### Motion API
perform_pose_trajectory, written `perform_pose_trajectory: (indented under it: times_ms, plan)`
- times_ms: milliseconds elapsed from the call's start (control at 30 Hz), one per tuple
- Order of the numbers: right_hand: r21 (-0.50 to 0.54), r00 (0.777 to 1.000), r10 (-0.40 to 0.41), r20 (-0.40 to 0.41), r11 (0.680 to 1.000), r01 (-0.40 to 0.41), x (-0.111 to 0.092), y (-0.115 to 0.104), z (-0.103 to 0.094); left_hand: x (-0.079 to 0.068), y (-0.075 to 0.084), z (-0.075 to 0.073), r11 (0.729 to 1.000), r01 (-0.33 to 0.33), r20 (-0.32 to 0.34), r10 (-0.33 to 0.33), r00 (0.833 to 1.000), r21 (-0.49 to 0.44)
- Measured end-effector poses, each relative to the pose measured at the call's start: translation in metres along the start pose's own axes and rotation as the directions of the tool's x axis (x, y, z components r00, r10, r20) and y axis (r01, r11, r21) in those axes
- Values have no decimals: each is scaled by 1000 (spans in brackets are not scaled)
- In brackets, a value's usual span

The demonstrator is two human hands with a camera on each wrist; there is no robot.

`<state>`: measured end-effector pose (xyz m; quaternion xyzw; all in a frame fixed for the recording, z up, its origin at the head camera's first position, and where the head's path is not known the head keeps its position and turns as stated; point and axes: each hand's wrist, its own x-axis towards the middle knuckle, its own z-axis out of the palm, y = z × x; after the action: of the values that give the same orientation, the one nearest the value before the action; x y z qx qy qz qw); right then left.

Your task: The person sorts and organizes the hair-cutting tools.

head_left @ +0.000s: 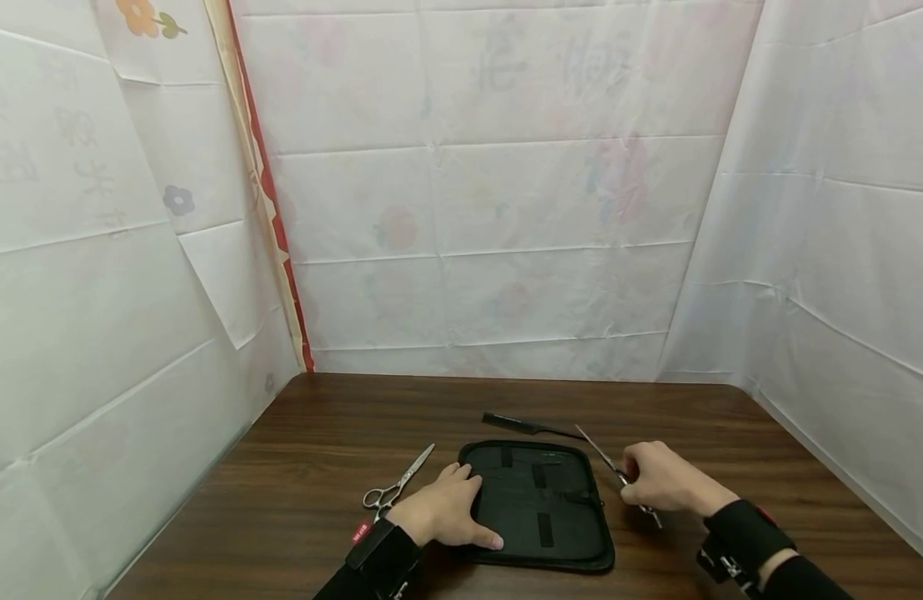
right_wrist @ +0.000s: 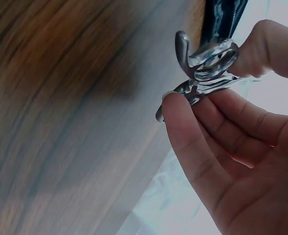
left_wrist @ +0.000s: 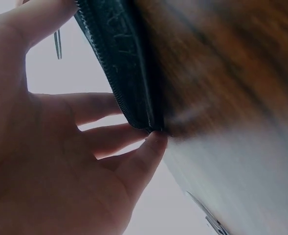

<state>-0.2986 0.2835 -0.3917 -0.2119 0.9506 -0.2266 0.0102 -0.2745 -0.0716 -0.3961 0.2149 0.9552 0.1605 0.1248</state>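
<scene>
An opened black zip case (head_left: pixel 545 506) with elastic straps inside lies on the table. My left hand (head_left: pixel 448 507) rests on its left side, fingers spread along the edge and thumb on the near left corner. In the left wrist view those fingers touch the zipped rim (left_wrist: pixel 104 68). To the right of the case, my right hand (head_left: pixel 667 478) holds a pair of silver scissors (head_left: pixel 605 457), blades pointing away to the far left. The right wrist view shows its finger loops (right_wrist: pixel 214 61) between thumb and fingers.
Another pair of silver scissors (head_left: pixel 407 479) lies left of the case, beside my left hand. Behind the case is a black tail comb (head_left: pixel 517 423). White sheeting (head_left: pixel 491 200) hangs around the brown wooden table (head_left: pixel 281 500).
</scene>
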Motion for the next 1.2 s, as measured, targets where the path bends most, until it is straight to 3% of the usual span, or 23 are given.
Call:
perform_pose_trajectory:
  times_ms: [700,1200]
  plan:
    - [59,994,-106,-2,993,106,7,-25,12,0,0,-2,1000,-14,-3,14,1000,-6]
    - [71,993,-104,-53,992,108,12,-36,20,-1,-1,-2,1000,-20,3,20,1000,3]
